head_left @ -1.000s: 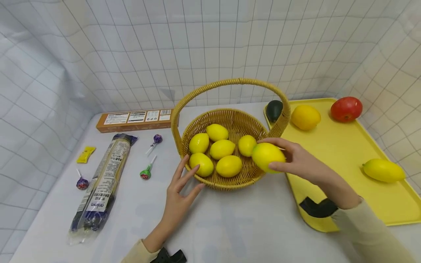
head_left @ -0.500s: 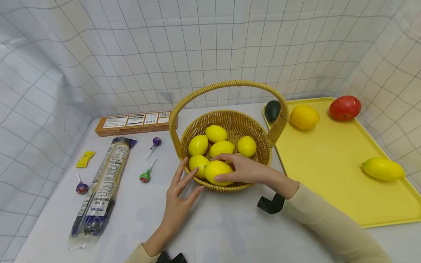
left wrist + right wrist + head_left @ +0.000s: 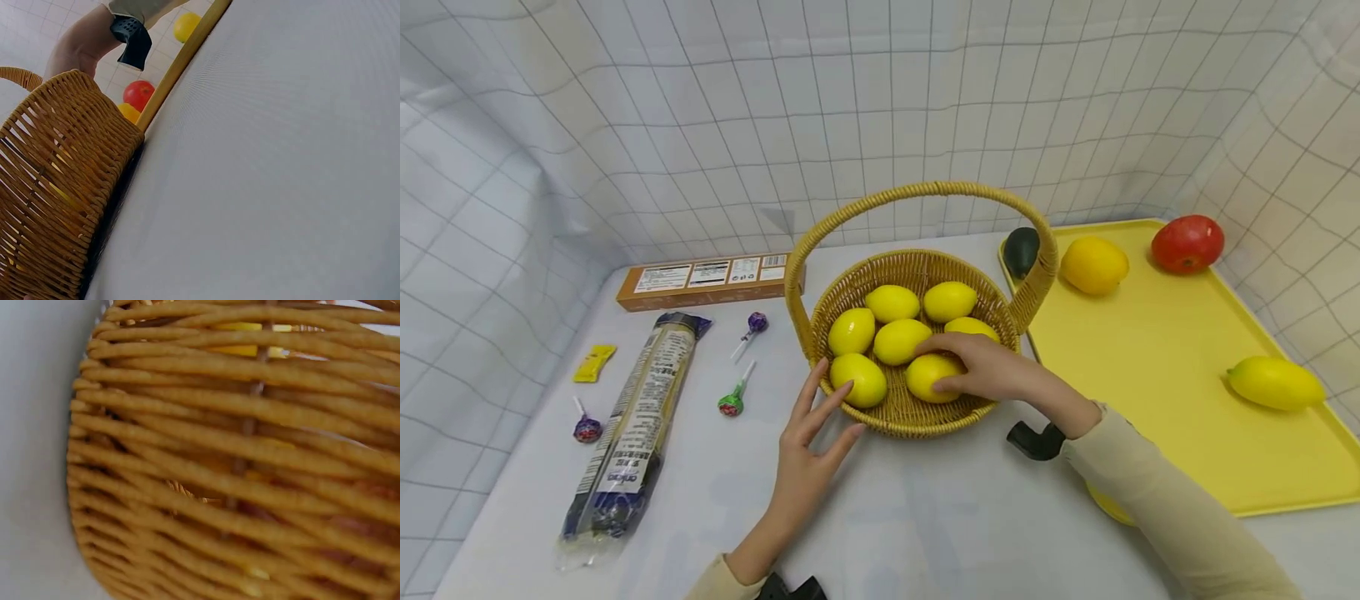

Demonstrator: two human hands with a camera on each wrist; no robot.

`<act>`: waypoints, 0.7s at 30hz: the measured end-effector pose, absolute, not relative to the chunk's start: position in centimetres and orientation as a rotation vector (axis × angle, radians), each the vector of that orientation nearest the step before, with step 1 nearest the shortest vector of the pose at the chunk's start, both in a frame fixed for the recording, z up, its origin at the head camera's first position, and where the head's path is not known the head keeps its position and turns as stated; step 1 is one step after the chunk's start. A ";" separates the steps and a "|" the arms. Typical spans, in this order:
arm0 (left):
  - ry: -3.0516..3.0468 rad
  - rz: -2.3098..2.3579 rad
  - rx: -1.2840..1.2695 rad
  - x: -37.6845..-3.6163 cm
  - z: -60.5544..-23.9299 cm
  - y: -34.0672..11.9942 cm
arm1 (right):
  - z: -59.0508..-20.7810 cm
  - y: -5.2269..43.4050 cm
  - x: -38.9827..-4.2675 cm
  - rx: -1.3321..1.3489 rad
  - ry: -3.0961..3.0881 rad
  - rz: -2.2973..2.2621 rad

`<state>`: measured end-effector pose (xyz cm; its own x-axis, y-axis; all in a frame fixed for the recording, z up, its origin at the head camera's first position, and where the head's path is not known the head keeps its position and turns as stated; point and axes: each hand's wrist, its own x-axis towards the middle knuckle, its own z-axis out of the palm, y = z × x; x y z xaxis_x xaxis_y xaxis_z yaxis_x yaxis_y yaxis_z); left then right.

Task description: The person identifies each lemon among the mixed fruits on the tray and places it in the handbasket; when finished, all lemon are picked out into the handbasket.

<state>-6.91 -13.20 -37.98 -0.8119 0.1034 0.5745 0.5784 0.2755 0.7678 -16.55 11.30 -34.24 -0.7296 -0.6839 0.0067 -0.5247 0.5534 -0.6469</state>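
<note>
A wicker basket with a tall handle stands mid-table and holds several yellow lemons. My right hand reaches into it from the right, fingers and thumb curled round the front lemon, which lies on the basket floor. My left hand rests at the basket's front-left rim with its fingers straight and spread, just below another lemon. The left wrist view shows the basket's wall and my right forearm above it. In the right wrist view the basket weave fills the frame, with yellow showing through the gaps.
A yellow tray on the right holds a dark avocado, an orange-yellow fruit, a red fruit and a yellow fruit. On the left lie a brown box, a long packet, lollipops and a yellow sachet.
My right hand carried the lemon from the basket's right rim across its front and lowered it inside. Lemons in the basket shifted. My left hand stayed at the rim.
</note>
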 end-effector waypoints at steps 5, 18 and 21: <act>-2.139 -1.572 -0.609 -6.9 -38.2 -13.1 | -33.9 13.1 -16.2 -0.961 2.580 -1.134; -2.149 -1.527 -0.600 -7.0 -38.1 -13.3 | -33.5 34.6 -11.3 -0.525 3.049 -1.280; -2.149 -1.540 -0.603 -7.0 -38.2 -13.4 | -37.2 42.6 -10.8 -0.077 3.220 -0.989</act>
<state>-7.00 -13.37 -38.21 -0.8146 0.0997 0.5714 0.5731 0.2902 0.7664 -10.85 42.64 -37.23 -0.9732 0.0231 0.2288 -0.1094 0.8288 -0.5487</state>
